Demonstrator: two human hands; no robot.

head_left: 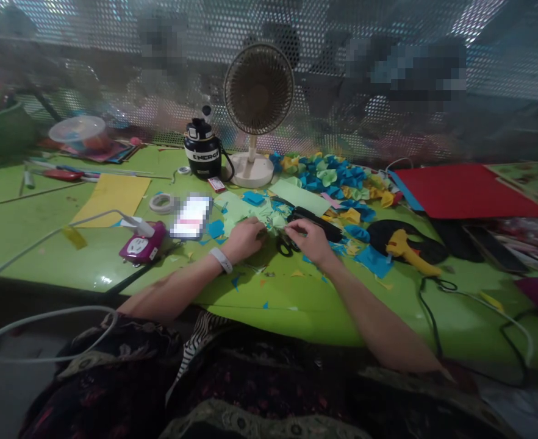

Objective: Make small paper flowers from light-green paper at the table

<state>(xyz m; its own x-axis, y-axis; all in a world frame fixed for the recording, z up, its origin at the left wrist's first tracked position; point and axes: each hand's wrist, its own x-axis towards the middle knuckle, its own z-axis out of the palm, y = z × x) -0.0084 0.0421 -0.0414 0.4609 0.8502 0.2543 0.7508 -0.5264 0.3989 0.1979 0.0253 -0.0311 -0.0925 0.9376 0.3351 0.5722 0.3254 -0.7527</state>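
My left hand [247, 238], a pale band round its wrist, has its fingers curled at the left side of a crumpled light green paper piece [273, 218]. Across from it, the fingers and thumb of my right hand [312, 239] pinch together at the paper's right side. Just below the paper, the black scissors [285, 247] lie beside my right fingers. A black stapler-like tool [318, 223] rests behind the right hand. Flat light green sheets [299, 196] and small blue paper pieces [253, 198] are spread around. The exact fingertip grip is too small to make out.
Behind are a fan [251, 171], a black bottle [203, 160] and heaped blue, yellow and green paper shapes [328, 175]. Leftward lie a phone [192, 216], tape roll [161, 203], purple socket block [141, 244] and yellow sheet [111, 198]. A corded yellow glue gun [410, 253] lies right.
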